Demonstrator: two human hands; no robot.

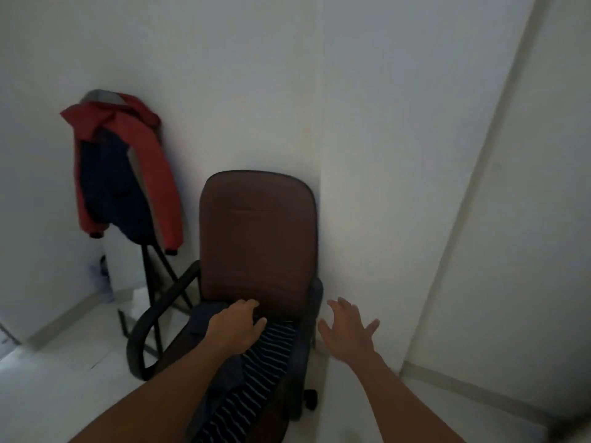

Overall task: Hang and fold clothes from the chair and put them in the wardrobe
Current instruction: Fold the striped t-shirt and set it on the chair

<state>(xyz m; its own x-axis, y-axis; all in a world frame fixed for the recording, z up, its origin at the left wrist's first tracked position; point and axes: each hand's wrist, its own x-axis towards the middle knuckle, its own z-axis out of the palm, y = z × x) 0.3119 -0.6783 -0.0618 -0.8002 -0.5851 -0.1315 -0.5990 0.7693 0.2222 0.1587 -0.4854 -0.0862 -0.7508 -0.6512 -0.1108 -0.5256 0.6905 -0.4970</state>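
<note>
A brown office chair [257,231] with black armrests stands against the white wall. On its seat lie a dark garment [204,318] and a dark striped garment [265,362] that trails toward me. My left hand [238,326] lies on the clothes at the back of the seat, its fingers curled into the dark fabric. My right hand [347,327] hovers to the right of the chair, fingers spread, holding nothing. The wardrobe's white panel [511,251] fills the right side.
A red jacket with dark lining [124,167] hangs over a black folding stand [156,282] in the left corner. A bottle-like object [102,276] sits on the floor by the wall. White floor lies left of the chair.
</note>
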